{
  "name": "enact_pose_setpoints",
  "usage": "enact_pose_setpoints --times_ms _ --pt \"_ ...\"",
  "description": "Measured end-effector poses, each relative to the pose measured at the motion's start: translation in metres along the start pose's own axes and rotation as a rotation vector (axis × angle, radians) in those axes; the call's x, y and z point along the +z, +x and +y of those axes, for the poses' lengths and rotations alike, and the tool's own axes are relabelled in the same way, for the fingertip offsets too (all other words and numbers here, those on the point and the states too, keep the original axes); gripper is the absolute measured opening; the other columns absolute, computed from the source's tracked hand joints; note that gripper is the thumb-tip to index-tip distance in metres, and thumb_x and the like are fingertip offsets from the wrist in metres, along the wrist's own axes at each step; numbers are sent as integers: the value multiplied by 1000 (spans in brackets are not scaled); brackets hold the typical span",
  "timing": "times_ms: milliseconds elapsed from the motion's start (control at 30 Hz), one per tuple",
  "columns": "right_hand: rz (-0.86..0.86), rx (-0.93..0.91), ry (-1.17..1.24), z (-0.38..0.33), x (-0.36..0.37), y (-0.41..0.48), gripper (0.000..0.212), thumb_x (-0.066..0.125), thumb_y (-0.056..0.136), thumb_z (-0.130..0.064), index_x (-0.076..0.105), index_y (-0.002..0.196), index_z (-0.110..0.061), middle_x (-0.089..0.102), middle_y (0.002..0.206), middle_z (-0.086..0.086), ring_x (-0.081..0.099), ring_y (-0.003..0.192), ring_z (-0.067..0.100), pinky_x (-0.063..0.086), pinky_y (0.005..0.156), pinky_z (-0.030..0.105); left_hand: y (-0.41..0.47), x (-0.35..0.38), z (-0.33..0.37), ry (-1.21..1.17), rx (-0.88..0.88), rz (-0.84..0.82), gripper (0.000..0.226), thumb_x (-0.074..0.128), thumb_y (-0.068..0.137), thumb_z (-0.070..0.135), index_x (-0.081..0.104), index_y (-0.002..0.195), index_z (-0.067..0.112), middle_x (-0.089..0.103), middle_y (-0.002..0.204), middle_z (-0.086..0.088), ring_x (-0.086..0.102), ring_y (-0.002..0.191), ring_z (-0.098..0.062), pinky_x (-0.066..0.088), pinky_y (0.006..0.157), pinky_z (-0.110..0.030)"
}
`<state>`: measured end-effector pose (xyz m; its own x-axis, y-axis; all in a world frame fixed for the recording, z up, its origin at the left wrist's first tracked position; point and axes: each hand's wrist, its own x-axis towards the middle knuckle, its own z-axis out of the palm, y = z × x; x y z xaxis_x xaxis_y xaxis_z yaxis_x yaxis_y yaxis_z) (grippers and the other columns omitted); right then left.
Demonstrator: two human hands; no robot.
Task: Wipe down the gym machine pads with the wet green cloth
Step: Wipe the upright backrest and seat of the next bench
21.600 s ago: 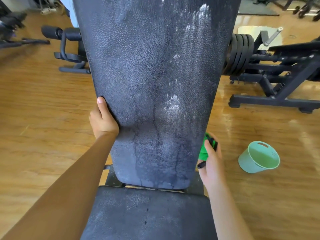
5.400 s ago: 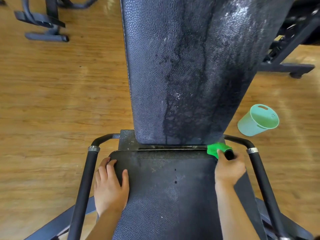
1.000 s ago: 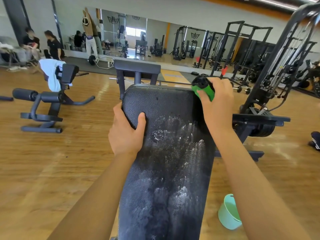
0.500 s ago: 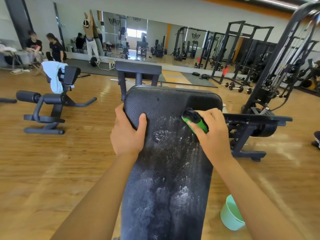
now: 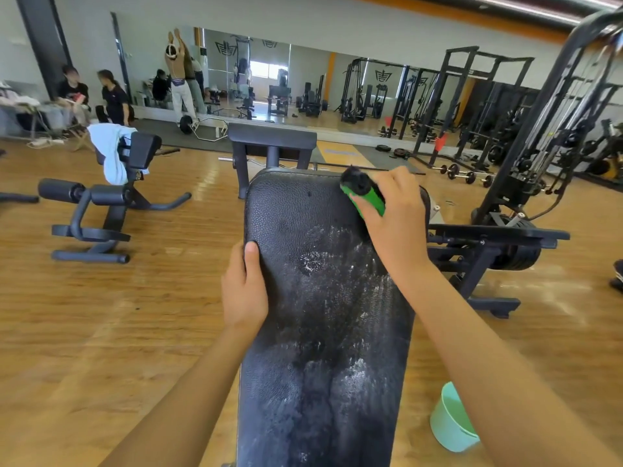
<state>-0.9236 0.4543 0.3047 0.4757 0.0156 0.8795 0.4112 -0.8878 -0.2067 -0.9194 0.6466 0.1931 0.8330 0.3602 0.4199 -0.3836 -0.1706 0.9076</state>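
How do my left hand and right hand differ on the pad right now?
The left hand grips the left edge of the pad, thumb on its face; the right hand holds the cloth against it. The left hand sits lower down the pad; the right hand is up at the top right corner. Both hands touch the same black pad.

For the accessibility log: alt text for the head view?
The right hand holds a green cloth against the top of a black bench pad streaked white, while the left hand grips its left edge. A mint bucket stands on the floor.
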Motion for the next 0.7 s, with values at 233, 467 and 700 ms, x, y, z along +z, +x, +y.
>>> enact_pose_setpoints --times_ms 233,467,700 --pt "-175 -171 -46 5 0 -51 34 79 76 -5 66 107 0 58 96 15 48 93 23 39 82 26 -12 2 -13 203 -13 92 71 16 82 66 56 91 7 51 70 -3 46 71 -31 26 62 -36" --pt "25 -17 -10 -9 9 17 26 70 86 -20 65 104 -2 56 97 15 49 93 24 27 79 15 -12 4 -19 236 -10 100 87 14 81 68 55 111 -2 63 88 -23 53 86 -44 36 69 -43" --pt "57 -4 -1 -22 18 1 27 73 80 -6 64 106 -4 55 98 14 50 95 26 32 81 18 -12 4 -18 245 -9 104 86 14 80 69 57 113 2 64 92 -21 54 88 -43 41 72 -45"
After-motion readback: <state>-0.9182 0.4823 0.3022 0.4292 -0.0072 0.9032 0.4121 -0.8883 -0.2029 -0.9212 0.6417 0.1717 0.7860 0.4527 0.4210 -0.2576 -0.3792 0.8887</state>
